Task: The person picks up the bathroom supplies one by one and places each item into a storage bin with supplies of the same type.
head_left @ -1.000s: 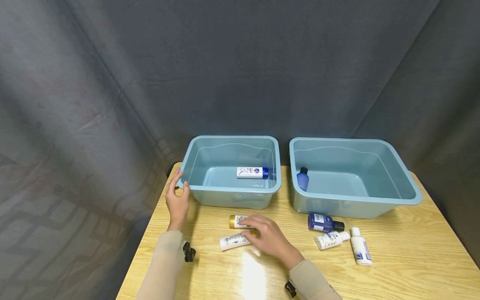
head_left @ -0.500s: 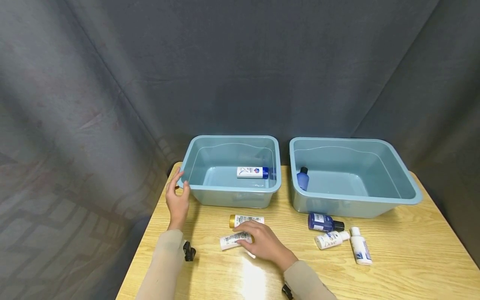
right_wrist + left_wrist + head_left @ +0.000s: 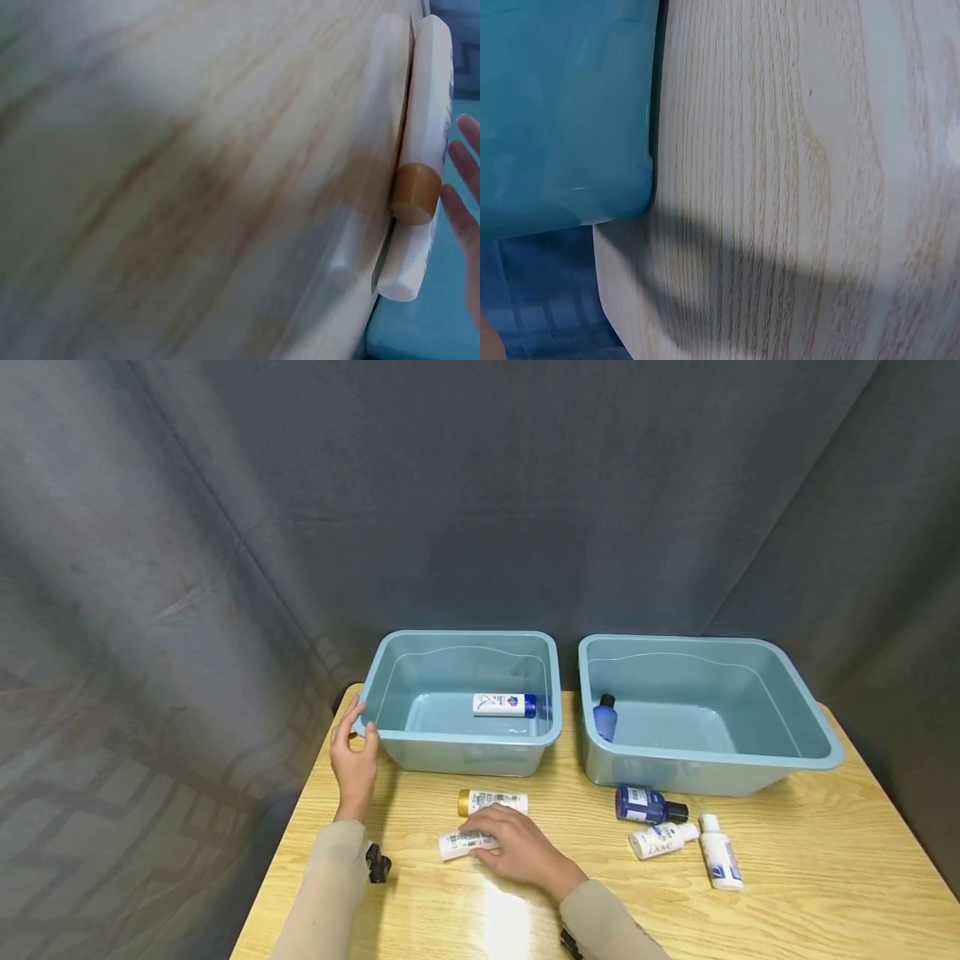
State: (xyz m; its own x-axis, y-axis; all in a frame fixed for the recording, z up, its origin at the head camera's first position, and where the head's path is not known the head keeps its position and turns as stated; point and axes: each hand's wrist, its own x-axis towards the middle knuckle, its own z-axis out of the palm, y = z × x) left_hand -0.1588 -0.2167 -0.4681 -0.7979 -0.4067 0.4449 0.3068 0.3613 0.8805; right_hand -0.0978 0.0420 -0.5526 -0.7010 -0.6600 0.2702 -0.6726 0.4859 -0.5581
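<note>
In the head view my left hand (image 3: pixel 354 768) is at the near left corner of the left blue bin (image 3: pixel 461 753), fingers and thumb spread apart at its rim. My right hand (image 3: pixel 517 847) reaches over a white tube (image 3: pixel 457 845) lying on the table, fingers on its far side and thumb on its near side. The right wrist view shows fingertips (image 3: pixel 452 196) close beside this tube, near its gold cap (image 3: pixel 416 195); the thumb is out of sight there. Just behind lies a second white tube (image 3: pixel 498 802) with a gold cap at its left end.
A white bottle with a blue cap (image 3: pixel 502 705) lies in the left bin. The right blue bin (image 3: pixel 675 777) holds a blue bottle (image 3: pixel 605 720). In front of it lie a dark blue bottle (image 3: pixel 641 805), a Dove bottle (image 3: pixel 660 841) and another white bottle (image 3: pixel 722 858).
My right hand has moved left and slightly toward me, from beside the gold-capped tubes to over the nearer one, uncovering the farther tube. The left hand has stayed in place.
</note>
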